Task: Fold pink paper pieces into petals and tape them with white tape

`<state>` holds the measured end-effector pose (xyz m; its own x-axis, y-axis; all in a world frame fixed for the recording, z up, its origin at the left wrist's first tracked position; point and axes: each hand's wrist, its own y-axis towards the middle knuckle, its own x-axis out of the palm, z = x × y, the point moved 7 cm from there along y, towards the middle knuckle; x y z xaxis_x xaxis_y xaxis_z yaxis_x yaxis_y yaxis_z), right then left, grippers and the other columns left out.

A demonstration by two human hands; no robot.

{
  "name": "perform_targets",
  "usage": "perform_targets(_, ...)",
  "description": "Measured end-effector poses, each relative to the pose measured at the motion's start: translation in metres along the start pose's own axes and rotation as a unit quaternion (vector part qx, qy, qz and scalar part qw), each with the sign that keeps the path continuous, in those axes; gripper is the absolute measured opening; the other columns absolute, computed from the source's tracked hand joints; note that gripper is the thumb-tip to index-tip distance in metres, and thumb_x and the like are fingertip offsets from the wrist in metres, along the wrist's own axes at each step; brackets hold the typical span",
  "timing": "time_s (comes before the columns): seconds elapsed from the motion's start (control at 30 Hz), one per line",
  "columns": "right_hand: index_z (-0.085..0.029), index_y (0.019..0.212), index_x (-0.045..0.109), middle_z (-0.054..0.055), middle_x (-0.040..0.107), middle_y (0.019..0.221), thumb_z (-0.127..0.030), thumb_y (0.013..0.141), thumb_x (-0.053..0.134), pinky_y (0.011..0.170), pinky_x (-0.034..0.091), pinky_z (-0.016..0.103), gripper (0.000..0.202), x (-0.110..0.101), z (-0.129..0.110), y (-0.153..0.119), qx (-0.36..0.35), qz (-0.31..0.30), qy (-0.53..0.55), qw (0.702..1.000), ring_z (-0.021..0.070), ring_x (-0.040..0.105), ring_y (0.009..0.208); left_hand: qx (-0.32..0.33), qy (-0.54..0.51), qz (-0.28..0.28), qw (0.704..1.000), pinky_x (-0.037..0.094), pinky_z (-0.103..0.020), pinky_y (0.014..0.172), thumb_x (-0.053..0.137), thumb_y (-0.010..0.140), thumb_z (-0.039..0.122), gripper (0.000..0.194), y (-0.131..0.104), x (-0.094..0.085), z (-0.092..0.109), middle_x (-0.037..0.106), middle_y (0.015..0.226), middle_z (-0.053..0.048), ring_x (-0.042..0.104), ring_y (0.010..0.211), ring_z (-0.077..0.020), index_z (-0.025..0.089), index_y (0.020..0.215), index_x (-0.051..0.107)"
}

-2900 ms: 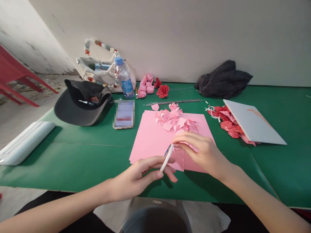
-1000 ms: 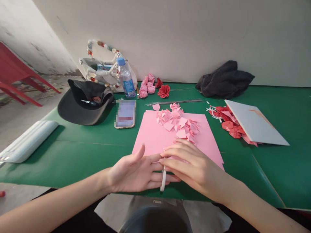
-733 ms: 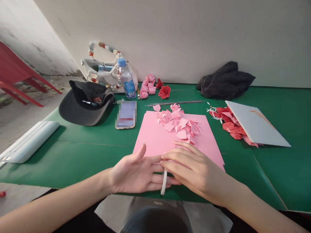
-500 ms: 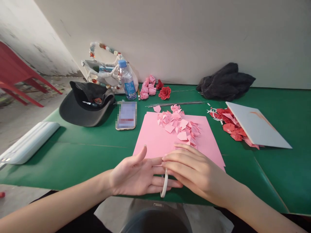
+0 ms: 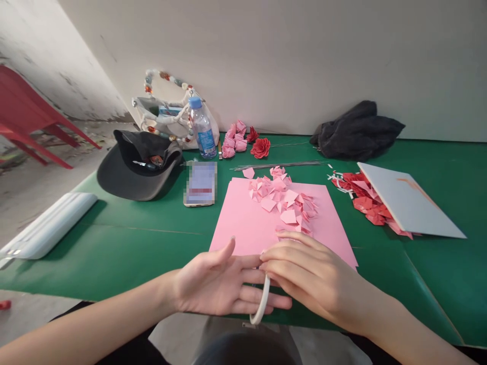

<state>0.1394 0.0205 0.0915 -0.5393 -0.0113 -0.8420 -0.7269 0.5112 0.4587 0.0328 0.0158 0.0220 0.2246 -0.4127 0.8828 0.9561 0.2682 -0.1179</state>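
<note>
My left hand [image 5: 213,286] lies palm up at the near edge of the pink paper sheets [image 5: 232,223], thumb raised and fingers stretched out. A narrow white ring [image 5: 262,304], resembling a thin roll of tape, crosses in front of its lower fingers. My right hand [image 5: 308,274] comes over from the right, palm down, its fingertips closed together near the ring's top and my left index finger. Those fingers hide the upper part of the ring. Beyond the hands, a heap of pink folded paper pieces [image 5: 291,203] rests on the sheets.
Behind are thin wires [image 5: 281,165], pink paper flowers [image 5: 235,139], a red paper rose [image 5: 261,148], a bottle [image 5: 204,132] and a bag [image 5: 152,109]. Leftward lie a phone [image 5: 200,182] and black cap [image 5: 140,170]. A white board [image 5: 411,200] leans over red paper pieces [image 5: 371,209] at right.
The whole view has shifted slightly, so everything appears a little lower and farther right. The ring's lower end has swung slightly left relative to my left fingers. Both hands keep nearly the same pose.
</note>
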Motion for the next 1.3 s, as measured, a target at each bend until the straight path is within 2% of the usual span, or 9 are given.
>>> perform_targets(0.27, -0.018, 0.108, 0.059, 0.008, 0.068, 0.102, -0.021, 0.091, 0.053, 0.088, 0.052, 0.036, 0.018, -0.004, 0.012, -0.001, 0.099, 0.038, 0.069, 0.992, 0.0193, 0.063, 0.096, 0.043, 0.010, 0.016, 0.999, 0.016, -0.040, 0.114, 0.041, 0.090, 0.058, 0.066, 0.000, 0.000, 0.004, 0.038, 0.148, -0.013, 0.032, 0.139, -0.0287, 0.018, 0.142, 0.041)
perform_targets(0.37, -0.018, 0.118, 0.054, 0.009, 0.066, 0.099, -0.031, 0.083, 0.066, 0.084, 0.053, 0.041, 0.039, -0.003, 0.015, -0.006, 0.168, 0.068, 0.049, 0.982, 0.0227, 0.062, 0.092, 0.089, 0.039, 0.028, 0.995, 0.010, -0.040, 0.116, 0.043, 0.091, 0.055, 0.063, -0.001, 0.000, 0.010, 0.031, 0.154, -0.008, 0.018, 0.145, -0.0248, 0.024, 0.145, 0.036)
perform_targets(0.63, -0.025, 0.138, 0.032, 0.006, 0.065, 0.111, -0.014, 0.086, 0.053, 0.088, 0.055, 0.036, 0.057, 0.011, 0.017, -0.010, 0.219, 0.078, 0.104, 0.967, 0.0194, 0.065, 0.100, 0.151, 0.169, 0.040, 0.973, 0.002, -0.044, 0.118, 0.057, 0.087, 0.045, 0.070, -0.001, -0.008, 0.018, 0.020, 0.158, -0.003, 0.008, 0.146, -0.0254, 0.028, 0.148, 0.027)
perform_targets(0.83, -0.027, 0.134, 0.039, 0.004, 0.068, 0.101, -0.019, 0.090, 0.051, 0.091, 0.055, 0.040, 0.046, -0.007, 0.039, -0.017, 0.267, 0.125, 0.058, 0.954, 0.0223, 0.066, 0.103, 0.106, 0.282, 0.047, 0.952, 0.004, -0.045, 0.117, 0.051, 0.090, 0.041, 0.058, -0.006, 0.000, 0.021, 0.011, 0.160, 0.001, -0.001, 0.147, -0.0265, 0.028, 0.145, 0.036)
perform_targets(0.93, -0.027, 0.131, 0.044, 0.006, 0.066, 0.110, -0.020, 0.091, 0.052, 0.089, 0.055, 0.037, 0.041, -0.016, 0.046, -0.018, 0.262, 0.140, 0.018, 0.955, 0.0223, 0.065, 0.106, 0.106, 0.390, 0.083, 0.911, 0.021, -0.047, 0.114, 0.055, 0.090, 0.033, 0.047, -0.011, 0.007, 0.025, 0.028, 0.155, -0.003, 0.023, 0.143, -0.0307, 0.029, 0.137, 0.049)
perform_targets(1.03, -0.026, 0.132, 0.045, 0.007, 0.065, 0.116, -0.017, 0.091, 0.052, 0.092, 0.054, 0.035, 0.042, -0.017, 0.049, -0.015, 0.241, 0.145, 0.003, 0.960, 0.0218, 0.063, 0.110, 0.220, 0.531, 0.142, 0.806, 0.042, -0.042, 0.100, 0.057, 0.088, 0.019, 0.033, -0.021, 0.011, 0.041, 0.062, 0.124, -0.010, 0.057, 0.114, -0.0282, 0.027, 0.118, 0.068)
perform_targets(1.1, -0.027, 0.135, 0.043, 0.006, 0.066, 0.112, -0.013, 0.091, 0.051, 0.092, 0.054, 0.035, 0.047, -0.013, 0.048, -0.013, 0.216, 0.135, 0.013, 0.967, 0.0209, 0.063, 0.110, 0.305, 0.581, 0.248, 0.713, 0.043, -0.039, 0.098, 0.057, 0.087, 0.014, 0.037, -0.034, 0.005, 0.056, 0.063, 0.119, -0.009, 0.058, 0.110, -0.0259, 0.030, 0.120, 0.066)
perform_targets(1.17, -0.029, 0.137, 0.042, 0.004, 0.068, 0.105, -0.007, 0.091, 0.047, 0.089, 0.056, 0.032, 0.052, -0.009, 0.045, -0.011, 0.184, 0.127, 0.033, 0.974, 0.0189, 0.064, 0.105, 0.329, 0.599, 0.325, 0.653, 0.038, -0.039, 0.104, 0.056, 0.088, 0.013, 0.044, -0.044, -0.004, 0.064, 0.057, 0.129, -0.007, 0.051, 0.121, -0.0260, 0.032, 0.128, 0.059)
perform_targets(1.3, -0.033, 0.138, 0.045, 0.000, 0.072, 0.095, -0.004, 0.089, 0.049, 0.078, 0.059, 0.025, 0.057, -0.001, 0.033, -0.011, 0.113, 0.099, 0.037, 0.988, 0.0159, 0.067, 0.085, 0.217, 0.649, 0.269, 0.678, 0.030, -0.040, 0.111, 0.051, 0.092, 0.019, 0.045, -0.033, -0.012, 0.056, 0.053, 0.138, -0.008, 0.043, 0.131, -0.0254, 0.027, 0.136, 0.050)
